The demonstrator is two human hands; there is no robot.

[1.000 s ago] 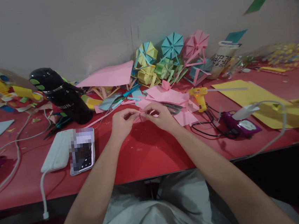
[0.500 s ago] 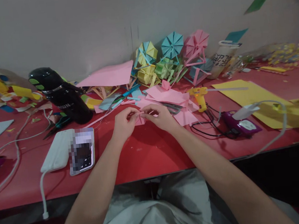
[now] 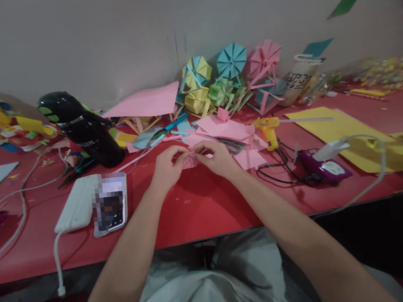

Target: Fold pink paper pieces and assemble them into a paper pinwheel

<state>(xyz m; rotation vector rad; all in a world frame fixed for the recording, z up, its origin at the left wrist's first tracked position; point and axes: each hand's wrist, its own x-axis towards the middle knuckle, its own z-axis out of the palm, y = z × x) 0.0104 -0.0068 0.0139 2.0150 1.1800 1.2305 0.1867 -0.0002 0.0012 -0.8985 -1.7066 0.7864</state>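
Between my fingertips is a small folded piece of pink paper [image 3: 189,162], partly covered by the fingers. My left hand [image 3: 169,166] pinches it from the left, thumb and forefinger together. From the other side my right hand [image 3: 214,157] pinches it too, and the fingertips of both hands nearly meet. Just behind the hands lies a pile of pink paper sheets [image 3: 220,126], with a dark tool partly under them. Right of the pile stands a yellow glue gun [image 3: 270,132] with a clear stick in its back.
A black bottle [image 3: 89,133], a white power bank [image 3: 77,203] and a phone [image 3: 115,202] are on the left. Folded paper wheels [image 3: 232,61] stand against the wall. At right are a purple power socket [image 3: 326,167], looping cables and yellow sheets [image 3: 350,141].
Both hands stay in the same place, with only a slight shift of the fingers on the pink paper. The phone's screen picture differs a little.
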